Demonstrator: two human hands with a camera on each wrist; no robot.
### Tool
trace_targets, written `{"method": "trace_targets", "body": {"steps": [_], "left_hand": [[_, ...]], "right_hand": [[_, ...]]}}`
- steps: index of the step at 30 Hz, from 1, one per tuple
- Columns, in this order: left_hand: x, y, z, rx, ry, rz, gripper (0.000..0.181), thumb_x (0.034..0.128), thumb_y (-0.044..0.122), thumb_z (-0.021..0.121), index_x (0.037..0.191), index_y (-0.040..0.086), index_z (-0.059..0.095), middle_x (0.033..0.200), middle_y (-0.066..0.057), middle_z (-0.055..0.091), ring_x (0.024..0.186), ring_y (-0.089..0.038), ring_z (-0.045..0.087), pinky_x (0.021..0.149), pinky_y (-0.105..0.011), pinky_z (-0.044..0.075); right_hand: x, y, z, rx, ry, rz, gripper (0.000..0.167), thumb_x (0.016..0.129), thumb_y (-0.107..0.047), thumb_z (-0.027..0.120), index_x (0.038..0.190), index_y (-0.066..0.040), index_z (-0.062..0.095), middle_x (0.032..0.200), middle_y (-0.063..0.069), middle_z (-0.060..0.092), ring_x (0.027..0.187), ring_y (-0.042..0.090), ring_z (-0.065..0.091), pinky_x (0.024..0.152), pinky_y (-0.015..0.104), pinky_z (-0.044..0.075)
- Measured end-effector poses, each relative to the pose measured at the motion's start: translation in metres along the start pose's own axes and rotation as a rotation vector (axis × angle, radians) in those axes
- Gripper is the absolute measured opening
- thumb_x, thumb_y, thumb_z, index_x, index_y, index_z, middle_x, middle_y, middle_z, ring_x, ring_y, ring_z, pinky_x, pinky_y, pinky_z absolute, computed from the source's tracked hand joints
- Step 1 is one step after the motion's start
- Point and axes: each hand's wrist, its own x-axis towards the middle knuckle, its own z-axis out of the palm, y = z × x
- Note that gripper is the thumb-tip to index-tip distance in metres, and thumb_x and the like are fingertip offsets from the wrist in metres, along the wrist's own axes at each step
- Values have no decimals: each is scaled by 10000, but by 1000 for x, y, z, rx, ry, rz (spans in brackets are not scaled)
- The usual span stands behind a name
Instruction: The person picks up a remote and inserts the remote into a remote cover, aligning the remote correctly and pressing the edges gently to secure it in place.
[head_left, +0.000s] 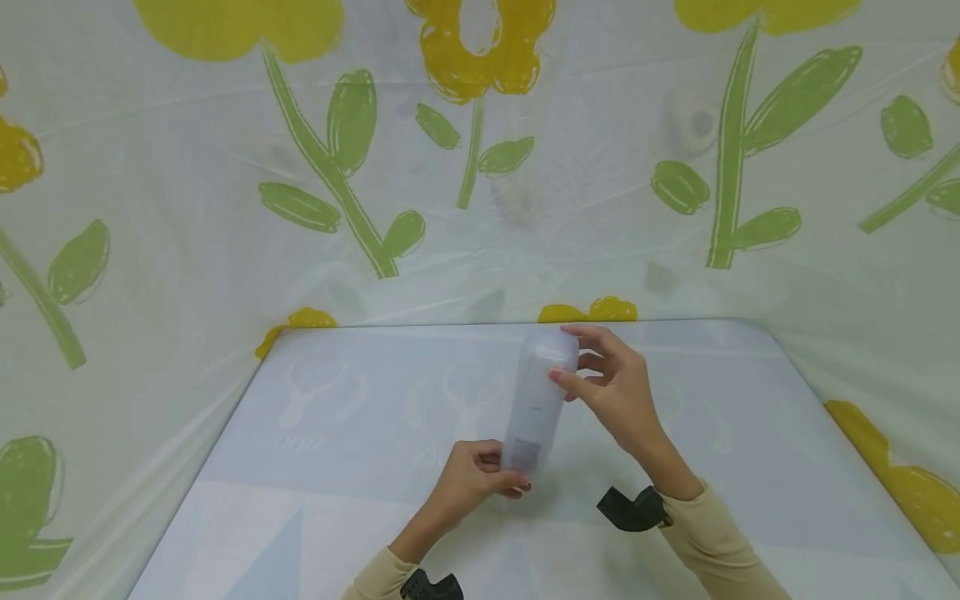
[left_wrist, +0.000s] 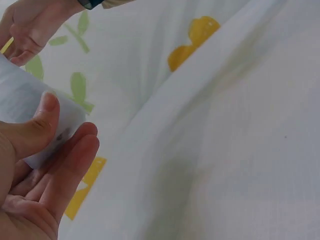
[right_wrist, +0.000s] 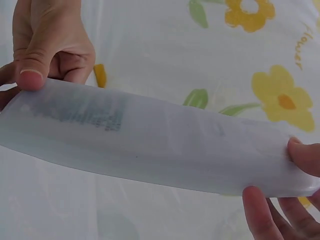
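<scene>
A long, whitish, translucent container (head_left: 534,408) with rounded ends is held tilted above the table, its top leaning right in the head view. My left hand (head_left: 468,483) grips the lower end, thumb on the near side and fingers behind. At the upper end my right hand (head_left: 622,392) pinches it between thumb and fingers. Along the container (right_wrist: 165,142) in the right wrist view runs a faint block of printed text near the left hand's end; the words are too blurred to read. The left wrist view shows the left thumb (left_wrist: 46,117) lying on its surface.
Beneath the hands lies a white and pale blue table (head_left: 360,417) with faint printed patterns. A hanging white sheet (head_left: 585,167) with yellow flowers and green leaves surrounds its back and sides. Dark bands (head_left: 633,508) sit on both wrists over beige sleeves.
</scene>
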Motion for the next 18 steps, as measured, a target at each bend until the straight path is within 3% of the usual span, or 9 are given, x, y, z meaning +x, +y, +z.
{"method": "trace_targets", "body": {"steps": [7,11,18], "left_hand": [[-3,3,2,9,15,56,298,784,23,746,1030,-110,642,894,-230,686,764,-272,701,705,-418,571],[-2,4,1,11,55,75,302,787,10,738,1047,-110,641,918,-220,688,753,-282,701,702,-418,571],[3,3,-3,17,84,107,313,824,26,706,1113,-71,632,981,-220,679,809,-307,694,712,-427,568]], "right_hand": [[0,-6,-4,4,-20,16,489,784,21,738,1237,-54,569,1093,99,578,830,213,632,588,339,570],[-1,-13,-5,12,-43,11,477,793,21,729,1237,-60,572,1108,97,578,854,225,635,614,355,577],[-7,-23,-4,-30,-103,-42,424,786,29,730,1185,-59,612,1113,70,612,908,213,645,691,325,574]]}}
